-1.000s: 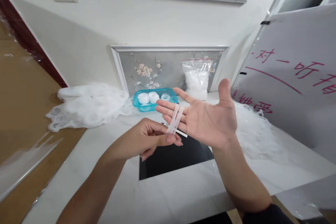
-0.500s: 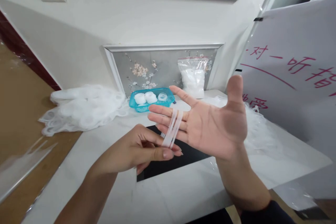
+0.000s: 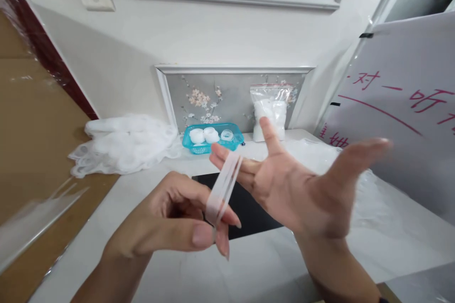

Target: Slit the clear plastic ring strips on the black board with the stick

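Note:
A whitish, see-through elastic band, seen as several strands, is stretched between my two hands. My left hand has its fingers curled, with one end of the band looped over the index finger. The left thumb lies just below the strands. The other end of the band goes around the lower fingers of my right hand, which are bent inward. Right thumb and index finger stick out wide, and the palm faces me. The right hand is slightly blurred. Both hands are above a black flat panel on the white marbled tabletop.
Behind the hands a blue plastic basket holds white rolled bands. A clear zip bag of white items leans on the wall. White netted material lies at left, clear plastic at right. A whiteboard with red writing stands right.
The right hand has tilted, its lower fingers bending inward and its thumb swinging out to the right. My left hand has turned and moved slightly down-left. The band stays stretched between both.

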The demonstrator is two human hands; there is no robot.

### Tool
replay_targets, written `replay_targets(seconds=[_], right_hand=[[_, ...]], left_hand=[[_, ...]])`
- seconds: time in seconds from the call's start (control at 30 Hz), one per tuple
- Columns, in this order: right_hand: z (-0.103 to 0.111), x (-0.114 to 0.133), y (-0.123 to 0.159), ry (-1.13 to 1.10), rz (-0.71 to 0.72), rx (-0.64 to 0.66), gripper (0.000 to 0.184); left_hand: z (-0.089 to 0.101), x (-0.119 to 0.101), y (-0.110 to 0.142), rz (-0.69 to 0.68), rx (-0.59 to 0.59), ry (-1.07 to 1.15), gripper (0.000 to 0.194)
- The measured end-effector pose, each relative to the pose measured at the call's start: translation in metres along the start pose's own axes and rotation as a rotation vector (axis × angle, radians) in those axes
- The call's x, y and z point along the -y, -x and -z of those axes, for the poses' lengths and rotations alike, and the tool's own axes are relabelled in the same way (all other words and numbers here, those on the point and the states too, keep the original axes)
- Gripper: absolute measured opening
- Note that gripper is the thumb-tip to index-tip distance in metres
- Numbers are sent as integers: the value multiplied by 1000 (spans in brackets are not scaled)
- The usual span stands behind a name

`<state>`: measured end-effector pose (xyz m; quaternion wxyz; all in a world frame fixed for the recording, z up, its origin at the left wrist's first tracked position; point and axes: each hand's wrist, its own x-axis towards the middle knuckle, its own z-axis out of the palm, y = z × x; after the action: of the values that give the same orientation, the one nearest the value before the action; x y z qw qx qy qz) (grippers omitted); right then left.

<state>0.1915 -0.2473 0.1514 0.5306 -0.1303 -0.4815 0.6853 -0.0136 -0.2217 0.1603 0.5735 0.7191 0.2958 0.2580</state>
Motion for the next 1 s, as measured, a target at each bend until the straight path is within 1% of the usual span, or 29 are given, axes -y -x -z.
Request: replay_targets(seconds=[0.03,0.1,0.23,0.33,0.47,0.67,0.8,0.9,1.0], right_hand=[[-1,4,0,-101,26,6,122],[1,10,0,-235,24,-5,112],[6,14,1,-282,-114,-38,82],[6,15,4,-308,-144,-55,74],[3,16,8,-360,-162,-71,74],[3,14,5,-414,-171,-71,83],[5,15,5,-436,-172,-48,88],[6,15,4,-410,-178,-21,90],[5,13,5,-310,-148,-33,88]], left_hand=[[-2,-1,-1,10,45,35,31],[-5,-3,-4,25,104,80,25],[-7,-4,-9,8,92,1,21],[-4,-4,-11,-7,116,-75,22],[-2,-4,-11,-24,167,-109,21],[-1,-1,-11,-34,140,-94,19],[0,1,-10,-24,150,-105,18],[1,1,-9,-25,146,-151,21],[-2,-2,-6,12,100,-193,26]])
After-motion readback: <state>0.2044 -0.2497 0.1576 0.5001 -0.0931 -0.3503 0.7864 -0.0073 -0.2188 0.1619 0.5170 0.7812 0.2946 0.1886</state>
